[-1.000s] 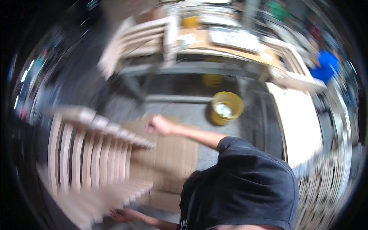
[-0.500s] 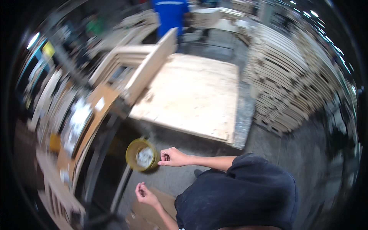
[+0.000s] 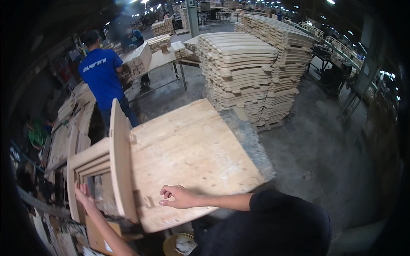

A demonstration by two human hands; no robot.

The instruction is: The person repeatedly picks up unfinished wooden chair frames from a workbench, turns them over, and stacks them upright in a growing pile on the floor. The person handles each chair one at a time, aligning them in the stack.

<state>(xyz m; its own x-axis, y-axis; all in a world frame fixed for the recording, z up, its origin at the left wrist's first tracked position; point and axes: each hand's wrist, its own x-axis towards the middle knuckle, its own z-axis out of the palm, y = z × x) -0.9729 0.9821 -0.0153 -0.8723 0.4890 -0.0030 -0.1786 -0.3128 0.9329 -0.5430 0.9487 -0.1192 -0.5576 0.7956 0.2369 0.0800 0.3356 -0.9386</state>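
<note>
A pale wooden frame (image 3: 121, 166), two long side pieces joined by several crosspieces, stands on edge at the left of a plywood top (image 3: 196, 145). My left hand (image 3: 84, 195) is at the frame's outer side piece, fingers stretched out beside the wood; whether they touch it I cannot tell. Over the near part of the plywood is my right hand (image 3: 178, 197), its fingers loosely bent and the thumb apart, with nothing visible in it. Small wood blocks lie by the frame's inner side.
Tall stacks of wooden slats (image 3: 239, 70) rise beyond the plywood. A person in a blue shirt (image 3: 101, 70) works at the far left near a table of wood parts (image 3: 160, 59). A yellow bucket (image 3: 170, 246) is below the near edge, and a grey pillar (image 3: 367, 64) stands at right.
The view has swung up and to the right. My hands have gone from around the bucket to the frame and plywood, the left one now at the frame.
</note>
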